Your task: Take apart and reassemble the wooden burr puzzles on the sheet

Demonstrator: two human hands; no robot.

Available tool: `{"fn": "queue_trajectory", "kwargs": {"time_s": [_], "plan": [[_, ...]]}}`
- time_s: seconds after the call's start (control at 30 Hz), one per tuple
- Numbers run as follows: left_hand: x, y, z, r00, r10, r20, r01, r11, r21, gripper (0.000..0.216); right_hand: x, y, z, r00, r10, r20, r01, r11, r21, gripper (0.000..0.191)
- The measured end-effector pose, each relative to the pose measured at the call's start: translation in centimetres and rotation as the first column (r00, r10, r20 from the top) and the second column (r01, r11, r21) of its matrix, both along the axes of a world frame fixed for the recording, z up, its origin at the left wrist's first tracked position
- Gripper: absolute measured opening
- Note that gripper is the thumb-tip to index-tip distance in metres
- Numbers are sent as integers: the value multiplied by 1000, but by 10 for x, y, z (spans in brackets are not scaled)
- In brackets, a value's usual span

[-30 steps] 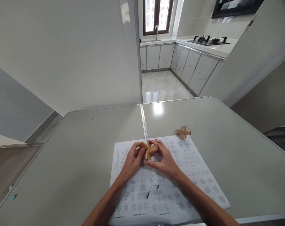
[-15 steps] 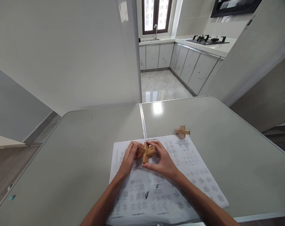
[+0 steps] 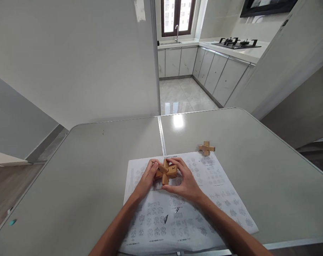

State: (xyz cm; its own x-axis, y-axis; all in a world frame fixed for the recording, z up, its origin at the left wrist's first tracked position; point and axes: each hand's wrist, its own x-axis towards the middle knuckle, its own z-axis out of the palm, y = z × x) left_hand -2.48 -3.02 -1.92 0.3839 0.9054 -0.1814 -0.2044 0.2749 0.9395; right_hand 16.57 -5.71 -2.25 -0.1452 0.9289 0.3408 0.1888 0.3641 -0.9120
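Between my two hands is a wooden burr puzzle (image 3: 165,173) of crossed, interlocking pieces, with a black "2" on the piece pointing right. My left hand (image 3: 147,177) grips its left side, thumb and fingertips closed on a wooden piece. My right hand (image 3: 186,183) spans the upright piece, fingers at its far end and thumb at its near end. The puzzle is held over a printed instruction sheet (image 3: 182,227) covered with small diagrams. A second, assembled wooden cross puzzle (image 3: 206,148) rests at the sheet's far right corner.
The grey table (image 3: 84,185) has a metal seam (image 3: 161,135) running down its middle. A small teal object (image 3: 12,222) lies near its left edge. Past the far edge stand a white panel (image 3: 97,60) and a kitchen with a gas hob (image 3: 236,43).
The wooden piece in my left hand has shifted slightly right against the upright piece, and the numbered piece has turned a little. My right hand stays almost in place.
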Motion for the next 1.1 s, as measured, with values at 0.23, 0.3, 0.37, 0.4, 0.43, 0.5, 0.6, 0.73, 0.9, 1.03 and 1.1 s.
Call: {"fn": "queue_trajectory", "kwargs": {"time_s": [0.23,0.3,0.37,0.4,0.43,0.5,0.6,0.73,0.9,1.03,1.1], "plan": [[2,0,9,999,29,-35,-30,999,-30,54,0,0,0,998,46,-41,-48,998,-36,77],[2,-1,12,999,32,-30,-33,999,-27,53,0,0,-1,996,65,-56,-68,996,-51,79],[2,-1,13,999,34,-28,-35,999,-30,52,-1,1,-3,994,82,-68,-86,995,-58,84],[2,-1,14,999,37,-19,-37,999,-38,52,-1,1,-4,993,91,-76,-96,993,-64,86],[2,-1,14,999,41,-2,-41,998,-53,51,-1,1,-5,991,101,-88,-108,991,-74,88],[2,0,14,997,63,46,-59,994,-93,50,-1,1,-5,984,124,-129,-139,984,-115,90],[1,2,12,987,96,127,-76,985,-154,48,0,1,-5,969,135,-208,-179,962,-208,83],[-1,6,11,976,104,191,-63,976,-207,54,1,3,-1,974,46,-221,-105,959,-262,38],[0,6,14,982,41,186,-4,981,-194,57,-1,3,6,983,69,-168,-113,956,-270,33],[0,6,13,980,-14,200,44,988,-146,59,-2,5,11,935,66,-348,-193,919,-344,39],[-1,7,11,974,-1,227,32,991,-133,56,0,8,11,874,8,-486,-232,886,-402,40]]}}
